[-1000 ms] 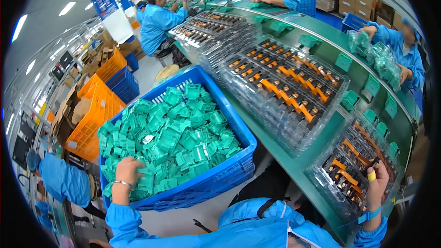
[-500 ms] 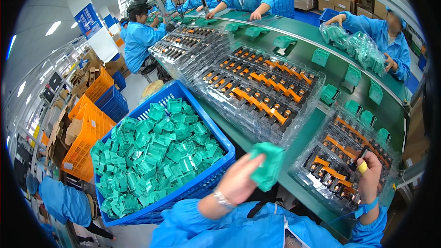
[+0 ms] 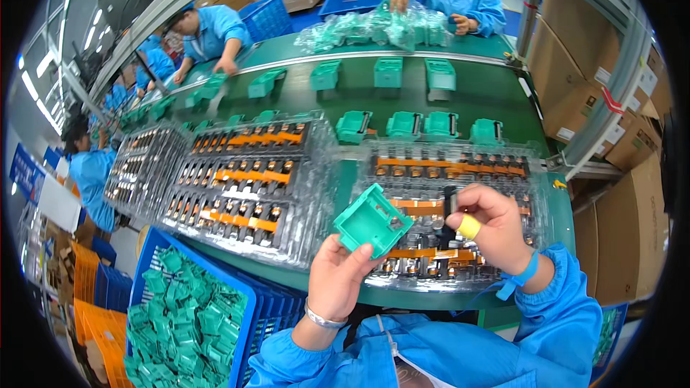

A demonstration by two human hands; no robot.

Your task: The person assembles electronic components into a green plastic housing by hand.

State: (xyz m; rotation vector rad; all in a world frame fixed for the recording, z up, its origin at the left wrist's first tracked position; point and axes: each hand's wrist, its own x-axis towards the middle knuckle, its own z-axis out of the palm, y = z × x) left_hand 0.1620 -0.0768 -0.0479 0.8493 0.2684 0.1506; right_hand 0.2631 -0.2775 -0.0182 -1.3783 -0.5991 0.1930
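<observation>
My left hand (image 3: 339,280) grips a green plastic housing (image 3: 370,224), tilted with its hollow side up. Between the fingertips of my right hand (image 3: 494,228) is a small black part (image 3: 451,207), held upright just right of the housing and apart from it. One right finger wears a yellow cover, and a blue strap circles that wrist. Beneath both hands lies a clear plastic tray (image 3: 384,279) with rows of small black and copper-coloured parts joined by orange flat strips. My right hand hides some of that tray.
Further clear trays (image 3: 318,172) are stacked to the left. A blue crate (image 3: 249,309) full of green housings stands at lower left. Beyond the trays, a green conveyor belt (image 3: 496,82) carries more housings. Co-workers in blue sit across it, one handling bagged green parts (image 3: 402,29). Cardboard boxes (image 3: 625,223) stand at right.
My view has swung right. The left hand has brought the green housing over the tray, close to the right hand, and its hollow side now shows. The black part is lifted off the tray.
</observation>
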